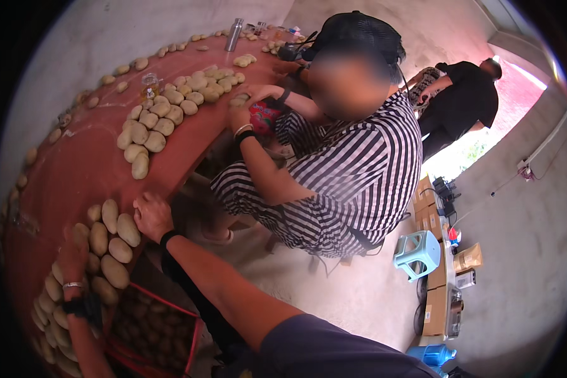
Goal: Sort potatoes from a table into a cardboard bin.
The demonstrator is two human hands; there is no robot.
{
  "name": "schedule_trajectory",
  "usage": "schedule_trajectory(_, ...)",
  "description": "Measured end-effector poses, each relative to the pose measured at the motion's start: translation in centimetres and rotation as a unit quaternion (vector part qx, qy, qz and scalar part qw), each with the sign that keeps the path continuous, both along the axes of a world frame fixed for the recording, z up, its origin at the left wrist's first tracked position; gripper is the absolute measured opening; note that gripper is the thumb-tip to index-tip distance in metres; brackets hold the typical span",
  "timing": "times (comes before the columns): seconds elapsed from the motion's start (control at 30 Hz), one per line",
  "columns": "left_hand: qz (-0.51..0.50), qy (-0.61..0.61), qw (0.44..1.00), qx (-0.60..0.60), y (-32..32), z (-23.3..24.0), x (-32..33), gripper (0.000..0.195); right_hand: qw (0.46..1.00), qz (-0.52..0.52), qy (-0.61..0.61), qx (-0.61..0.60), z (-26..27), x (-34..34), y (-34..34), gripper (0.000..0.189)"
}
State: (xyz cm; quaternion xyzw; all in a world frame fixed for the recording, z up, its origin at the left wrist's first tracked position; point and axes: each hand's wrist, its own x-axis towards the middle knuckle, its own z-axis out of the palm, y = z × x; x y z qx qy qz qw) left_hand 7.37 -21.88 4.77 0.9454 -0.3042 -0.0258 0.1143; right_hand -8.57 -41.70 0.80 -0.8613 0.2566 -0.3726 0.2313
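My left hand (72,259) lies palm down against potatoes at the lower left of the red table (71,175). It is blurred, and its fingertips are hard to make out. A bangle and a dark band circle that wrist. My right hand (152,216) has its fingers curled over the table's near edge, right beside a large potato (128,230). What lies under its fingers is hidden. Between my hands is a loose group of potatoes (120,250), and more potatoes (52,312) line the table below my left hand.
Below the edge stands a red-rimmed container (194,338) of potatoes. A person in a striped shirt (354,165) sits close on my right, both hands around a potato (239,99). Beyond my hands lie a potato pile (163,113), a glass jar (150,86) and a metal bottle (234,35).
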Motion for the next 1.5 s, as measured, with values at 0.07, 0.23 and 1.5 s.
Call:
schedule_trajectory(0.07,-0.065,0.004,0.997,-0.042,1.7,-1.0,1.8,0.067,1.000,0.001,0.005,0.008,0.0,0.1,0.3,0.011)
schedule_trajectory(0.23,-0.183,-0.048,0.973,-0.129,4.3,-3.5,4.3,0.071,1.000,0.006,-0.022,-0.006,0.5,0.2,0.9,0.013)
schedule_trajectory(1.5,-0.429,0.251,0.867,0.028,12.3,-28.4,-15.9,0.047,0.999,-0.031,-0.017,-0.024,-0.3,-0.5,-1.0,0.013)
